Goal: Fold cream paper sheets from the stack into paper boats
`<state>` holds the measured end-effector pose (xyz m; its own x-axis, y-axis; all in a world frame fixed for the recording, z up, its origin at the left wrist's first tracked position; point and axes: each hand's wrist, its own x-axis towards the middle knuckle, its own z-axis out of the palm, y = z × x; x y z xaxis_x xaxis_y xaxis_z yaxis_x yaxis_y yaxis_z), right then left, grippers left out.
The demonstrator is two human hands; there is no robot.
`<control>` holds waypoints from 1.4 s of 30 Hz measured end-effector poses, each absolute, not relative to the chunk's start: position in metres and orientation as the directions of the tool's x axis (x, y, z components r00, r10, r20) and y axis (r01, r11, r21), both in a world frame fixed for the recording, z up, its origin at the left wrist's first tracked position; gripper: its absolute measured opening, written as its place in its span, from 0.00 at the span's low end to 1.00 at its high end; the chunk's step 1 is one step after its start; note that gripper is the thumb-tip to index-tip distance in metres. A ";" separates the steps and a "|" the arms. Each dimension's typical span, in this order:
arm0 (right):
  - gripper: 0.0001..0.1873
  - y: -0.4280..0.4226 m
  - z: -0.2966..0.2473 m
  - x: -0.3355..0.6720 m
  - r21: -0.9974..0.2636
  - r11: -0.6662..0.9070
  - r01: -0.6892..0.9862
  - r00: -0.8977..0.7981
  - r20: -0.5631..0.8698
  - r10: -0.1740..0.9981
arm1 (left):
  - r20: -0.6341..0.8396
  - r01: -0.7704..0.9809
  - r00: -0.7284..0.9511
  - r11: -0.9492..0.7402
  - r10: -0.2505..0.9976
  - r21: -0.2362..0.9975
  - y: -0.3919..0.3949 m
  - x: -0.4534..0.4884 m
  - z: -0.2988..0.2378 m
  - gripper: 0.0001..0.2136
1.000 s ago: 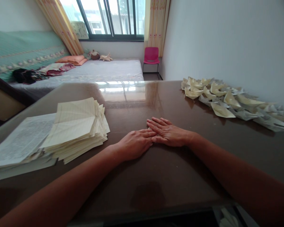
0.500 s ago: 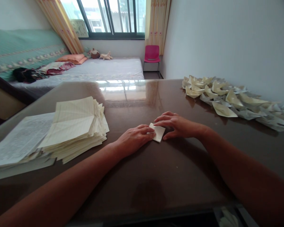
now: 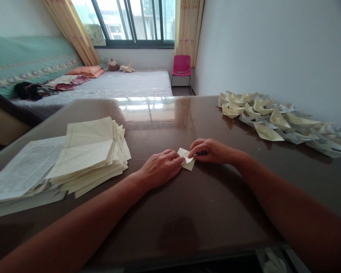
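Between both hands, small cream folded paper (image 3: 186, 158)

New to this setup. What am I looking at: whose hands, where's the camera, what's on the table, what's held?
No machine: a person's two bare hands, filmed by one head-worn camera looking forward and down, so the arms enter from below. On the brown table lie a stack of sheets at left and a pile of folded paper shapes at right, by the wall. Between the hands sits a small folded paper: the left hand presses on it, the right hand has a pinching grip on its edge.
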<state>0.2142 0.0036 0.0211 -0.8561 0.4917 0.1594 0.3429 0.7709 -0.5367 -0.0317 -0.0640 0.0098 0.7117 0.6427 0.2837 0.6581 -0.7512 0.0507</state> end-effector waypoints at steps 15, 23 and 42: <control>0.10 -0.001 0.012 0.197 -0.585 0.530 0.614 -0.625 0.050 0.779 | 0.193 0.822 0.290 -0.348 0.937 0.450 -0.058 -0.023 0.005 0.10; 0.07 -0.008 0.013 0.185 -0.522 0.432 0.735 -0.503 0.008 0.864 | 0.145 0.894 0.324 -0.353 0.935 0.276 -0.057 -0.014 0.011 0.11; 0.07 -0.005 0.015 0.191 -0.569 0.542 0.618 -0.618 0.075 0.783 | 0.236 0.756 0.638 -0.655 0.733 -0.006 -0.056 -0.022 0.008 0.08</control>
